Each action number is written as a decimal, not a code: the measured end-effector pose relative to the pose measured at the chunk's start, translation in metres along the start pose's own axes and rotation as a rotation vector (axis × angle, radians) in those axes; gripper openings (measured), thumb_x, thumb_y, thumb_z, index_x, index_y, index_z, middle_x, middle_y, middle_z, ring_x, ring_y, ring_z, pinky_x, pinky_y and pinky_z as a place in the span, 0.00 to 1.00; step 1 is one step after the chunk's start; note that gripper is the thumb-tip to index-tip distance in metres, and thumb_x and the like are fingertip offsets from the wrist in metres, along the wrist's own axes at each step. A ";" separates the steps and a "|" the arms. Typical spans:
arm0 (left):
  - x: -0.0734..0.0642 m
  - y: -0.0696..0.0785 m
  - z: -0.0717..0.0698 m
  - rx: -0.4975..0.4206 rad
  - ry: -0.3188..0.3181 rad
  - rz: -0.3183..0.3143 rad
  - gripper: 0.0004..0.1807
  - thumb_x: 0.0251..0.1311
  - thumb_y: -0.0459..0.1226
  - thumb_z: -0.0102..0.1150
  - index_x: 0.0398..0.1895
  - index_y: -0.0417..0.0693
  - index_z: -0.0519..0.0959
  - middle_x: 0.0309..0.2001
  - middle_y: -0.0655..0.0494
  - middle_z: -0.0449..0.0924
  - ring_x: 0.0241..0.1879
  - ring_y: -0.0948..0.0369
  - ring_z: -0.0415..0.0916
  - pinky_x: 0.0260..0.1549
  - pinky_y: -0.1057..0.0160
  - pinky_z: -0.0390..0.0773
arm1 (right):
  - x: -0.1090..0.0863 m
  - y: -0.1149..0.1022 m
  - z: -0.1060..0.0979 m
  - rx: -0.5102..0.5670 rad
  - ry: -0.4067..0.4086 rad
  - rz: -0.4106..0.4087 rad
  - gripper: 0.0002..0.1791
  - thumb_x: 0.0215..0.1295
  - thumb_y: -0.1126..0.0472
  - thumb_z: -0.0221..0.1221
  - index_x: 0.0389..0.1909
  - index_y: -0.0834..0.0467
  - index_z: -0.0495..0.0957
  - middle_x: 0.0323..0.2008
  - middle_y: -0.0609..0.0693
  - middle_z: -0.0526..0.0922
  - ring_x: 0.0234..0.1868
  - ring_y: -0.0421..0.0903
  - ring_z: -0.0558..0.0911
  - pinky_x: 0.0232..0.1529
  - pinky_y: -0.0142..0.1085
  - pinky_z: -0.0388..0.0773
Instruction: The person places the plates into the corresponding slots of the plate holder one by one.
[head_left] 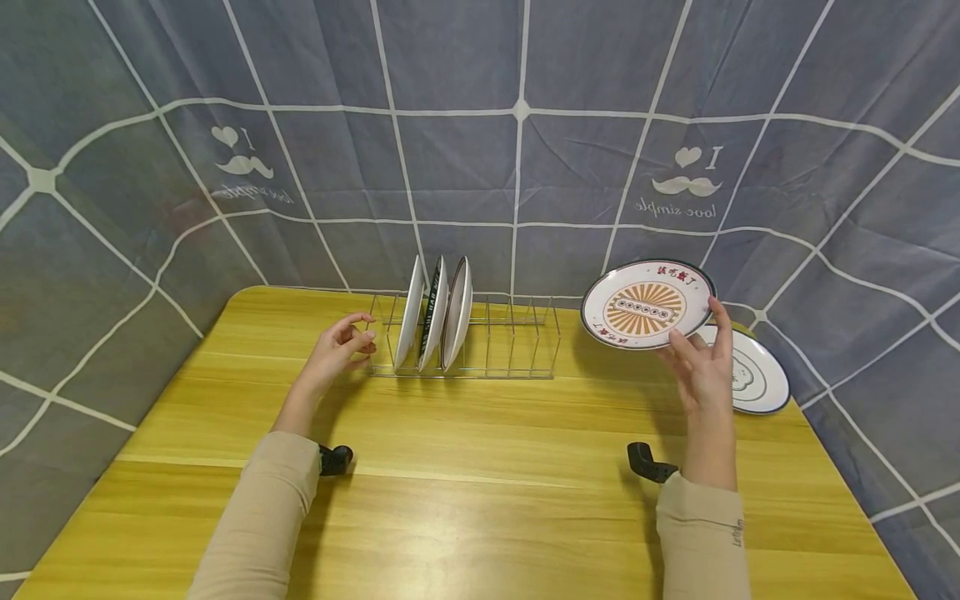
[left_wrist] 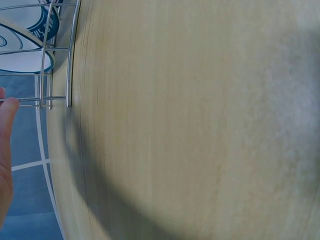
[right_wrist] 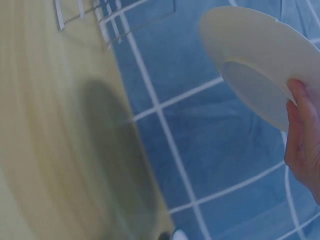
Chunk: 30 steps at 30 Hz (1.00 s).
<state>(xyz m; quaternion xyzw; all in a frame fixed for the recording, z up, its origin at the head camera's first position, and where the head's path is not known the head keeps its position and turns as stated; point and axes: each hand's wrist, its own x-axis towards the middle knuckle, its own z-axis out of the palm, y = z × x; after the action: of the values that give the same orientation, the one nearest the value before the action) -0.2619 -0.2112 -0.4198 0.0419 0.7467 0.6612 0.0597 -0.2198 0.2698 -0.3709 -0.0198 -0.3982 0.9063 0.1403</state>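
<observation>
My right hand (head_left: 701, 362) holds a white plate (head_left: 648, 304) by its right edge, raised over the back right of the table. An orange sunburst and red characters mark its face; its plain underside shows in the right wrist view. Curled fingers of my left hand (head_left: 337, 354) are at the left end of a wire dish rack (head_left: 517, 377), and in the left wrist view its fingertips overlap the rack's end wire. Several slots hold upright plates: a left plate (head_left: 408, 317), a middle plate (head_left: 432, 321) with a dark patterned rim and a right plate (head_left: 457, 317).
Another white plate (head_left: 761, 375) with a blue rim lies at the table's right back edge, partly hidden behind my right hand. A grey-blue curtain (head_left: 465, 167) with white lines hangs behind the wooden table (head_left: 480, 500). The rack's right slots show bare wires.
</observation>
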 end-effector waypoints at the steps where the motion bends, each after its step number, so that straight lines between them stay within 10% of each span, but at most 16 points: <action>1: 0.000 0.000 0.000 0.000 0.001 0.000 0.09 0.64 0.40 0.51 0.46 0.59 0.70 0.29 0.59 0.71 0.36 0.61 0.76 0.39 0.59 0.79 | 0.000 0.000 0.004 -0.001 -0.019 -0.003 0.39 0.54 0.84 0.52 0.61 0.46 0.61 0.43 0.59 0.71 0.34 0.48 0.81 0.31 0.37 0.81; 30: -0.001 0.001 0.000 -0.009 0.003 -0.007 0.12 0.64 0.40 0.51 0.50 0.53 0.69 0.29 0.58 0.72 0.36 0.60 0.76 0.37 0.62 0.79 | -0.014 0.055 0.091 -0.392 -0.403 0.048 0.40 0.55 0.84 0.49 0.64 0.48 0.57 0.46 0.57 0.64 0.37 0.42 0.78 0.34 0.30 0.79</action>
<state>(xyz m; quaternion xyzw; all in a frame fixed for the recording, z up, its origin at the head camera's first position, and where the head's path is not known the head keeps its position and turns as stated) -0.2612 -0.2110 -0.4186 0.0379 0.7440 0.6643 0.0610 -0.2327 0.1656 -0.3497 0.1249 -0.5853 0.8005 0.0303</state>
